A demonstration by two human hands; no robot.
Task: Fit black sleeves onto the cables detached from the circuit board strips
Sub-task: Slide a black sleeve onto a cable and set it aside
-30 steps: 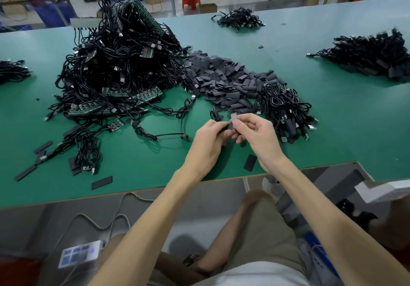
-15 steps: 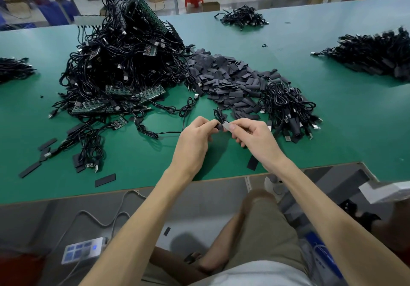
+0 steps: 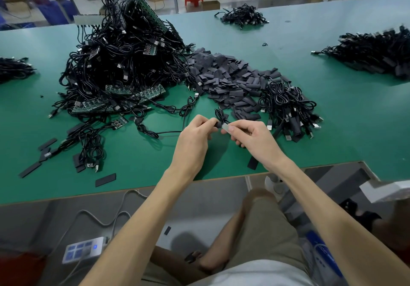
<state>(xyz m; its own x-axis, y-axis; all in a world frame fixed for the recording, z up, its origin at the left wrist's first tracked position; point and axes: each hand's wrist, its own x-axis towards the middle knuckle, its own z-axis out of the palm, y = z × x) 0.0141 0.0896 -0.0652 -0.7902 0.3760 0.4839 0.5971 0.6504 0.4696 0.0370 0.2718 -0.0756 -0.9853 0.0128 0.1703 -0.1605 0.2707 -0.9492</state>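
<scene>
Above the green table's front, my left hand (image 3: 195, 137) pinches a black sleeve (image 3: 217, 125) at its fingertips. My right hand (image 3: 250, 137) pinches the metal USB plug (image 3: 225, 127) of a black cable (image 3: 219, 113), whose loop rises behind the hands. The plug's tip meets the sleeve's end between the two hands. A large heap of black cables with green circuit board strips (image 3: 119, 68) lies at the left. A pile of loose black sleeves (image 3: 224, 79) lies in the middle.
A bundle of sleeved cables (image 3: 286, 108) lies right of the hands. More cable piles sit at the far right (image 3: 377, 55), far middle (image 3: 243, 17) and left edge (image 3: 13, 68). Stray sleeves (image 3: 105, 179) lie near the front edge (image 3: 133, 189). A power strip (image 3: 83, 250) is on the floor.
Both hands have lifted slightly away from me, toward the piles. The plug end has turned from upright to pointing left at the sleeve, and the two now meet.
</scene>
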